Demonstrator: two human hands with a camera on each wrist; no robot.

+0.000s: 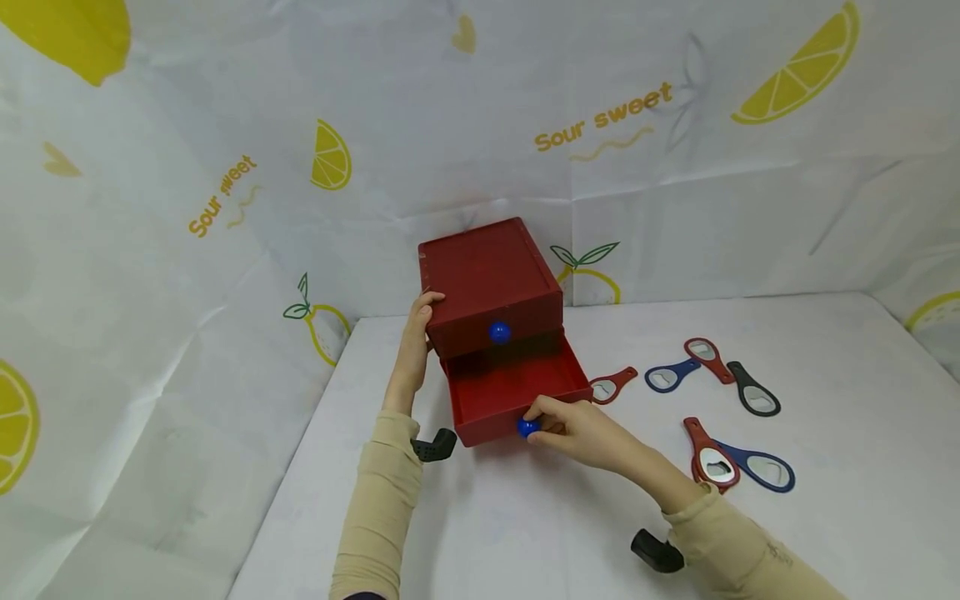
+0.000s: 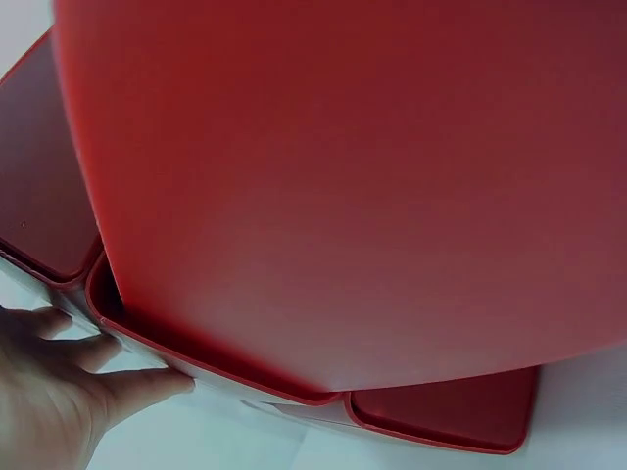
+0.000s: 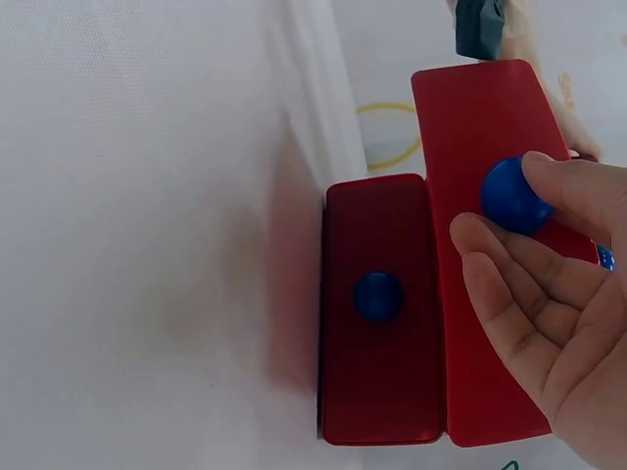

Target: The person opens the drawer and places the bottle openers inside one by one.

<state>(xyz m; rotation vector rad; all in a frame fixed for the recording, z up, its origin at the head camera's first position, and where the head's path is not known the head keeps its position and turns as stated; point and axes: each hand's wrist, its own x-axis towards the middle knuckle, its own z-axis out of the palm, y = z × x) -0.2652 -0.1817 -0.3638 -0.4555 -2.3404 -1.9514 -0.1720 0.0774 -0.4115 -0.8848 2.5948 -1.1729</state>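
Note:
A red drawer cabinet stands near the back of the table, with a blue knob on its closed top drawer. Below that, an open drawer sticks out toward me, bare inside. My right hand pinches this drawer's blue knob between thumb and fingers. In the right wrist view, a lower drawer with its own knob sits closed beside the pulled one. My left hand lies against the cabinet's left side, fingertips at the top edge; in the left wrist view its fingers reach out fairly straight.
Several bottle openers lie to the right: a red one beside the drawer, a blue one, a black one, and a red one overlapping a blue one. A lemon-print cloth hangs behind the cabinet.

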